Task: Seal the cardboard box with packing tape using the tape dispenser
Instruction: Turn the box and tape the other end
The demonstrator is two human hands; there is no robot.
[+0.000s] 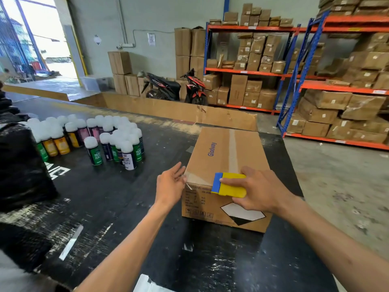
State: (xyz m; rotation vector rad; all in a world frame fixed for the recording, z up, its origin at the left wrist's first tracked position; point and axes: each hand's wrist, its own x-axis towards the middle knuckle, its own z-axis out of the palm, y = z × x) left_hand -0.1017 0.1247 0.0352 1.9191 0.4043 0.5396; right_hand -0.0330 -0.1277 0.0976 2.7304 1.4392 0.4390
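A closed cardboard box (219,152) printed "Glodway" lies on the black table (109,199), with clear tape running along its top seam. My right hand (259,190) grips a yellow and blue tape dispenser (229,184) pressed at the box's near top edge. A strip of clear tape (191,175) stretches left from the dispenser across the near left corner. My left hand (170,184) has its fingers apart at that corner, touching the tape end.
Many spray cans with white caps (101,135) stand at the left of the table. A black wrapped bundle (21,165) sits at the far left. A cardboard sheet (179,110) stands along the table's far edge. Racks of boxes (336,81) and two motorbikes (174,87) lie beyond.
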